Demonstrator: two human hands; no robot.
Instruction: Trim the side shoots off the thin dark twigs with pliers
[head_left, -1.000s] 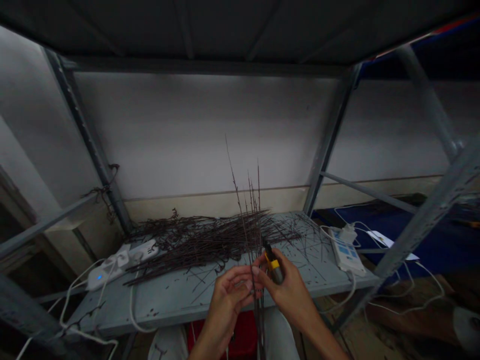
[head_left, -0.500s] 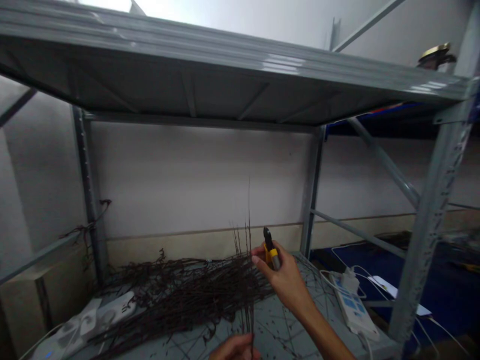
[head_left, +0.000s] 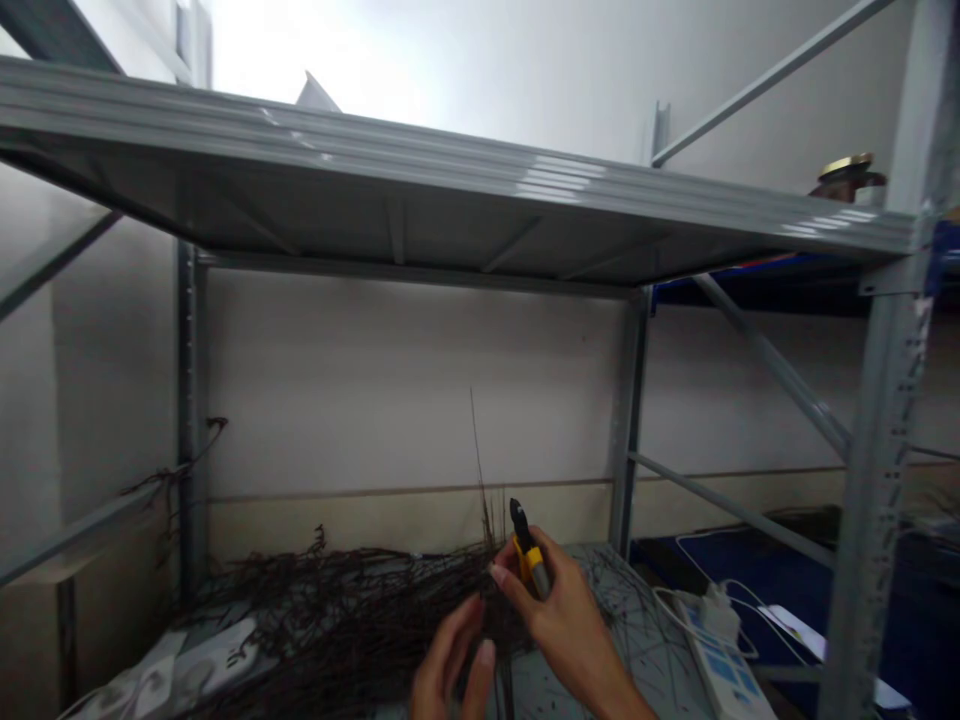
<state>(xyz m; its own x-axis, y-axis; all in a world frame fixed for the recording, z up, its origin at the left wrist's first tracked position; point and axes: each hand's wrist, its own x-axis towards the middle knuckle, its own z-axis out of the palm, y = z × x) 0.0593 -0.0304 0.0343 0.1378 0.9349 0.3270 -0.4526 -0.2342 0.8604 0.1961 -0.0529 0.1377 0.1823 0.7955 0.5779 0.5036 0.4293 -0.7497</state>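
My right hand (head_left: 562, 610) keeps a pair of pliers (head_left: 529, 545) with black jaws and yellow-and-grey handles in its palm, jaws pointing up. Its thumb and forefinger pinch a small upright bunch of thin dark twigs (head_left: 487, 515); one twig reaches well above the rest. Lower down and to the left, my left hand (head_left: 450, 665) is open, thumb and fingers apart, close to the bunch's lower stems. Behind both hands lies a large heap of dark twigs (head_left: 360, 610) on the grey shelf (head_left: 630, 650).
A white power strip (head_left: 217, 655) lies at the left, another power strip (head_left: 724, 660) with plugs and cables at the right. Overhead runs a metal shelf (head_left: 450, 170), with a jar (head_left: 844, 180) on it. A rack post (head_left: 874, 450) stands at the right. Twig scraps litter the surface.
My left hand has let go of the lower stems and risen, its fingers opening. The twig bunch now leans left in my right hand. The view has tilted upward.
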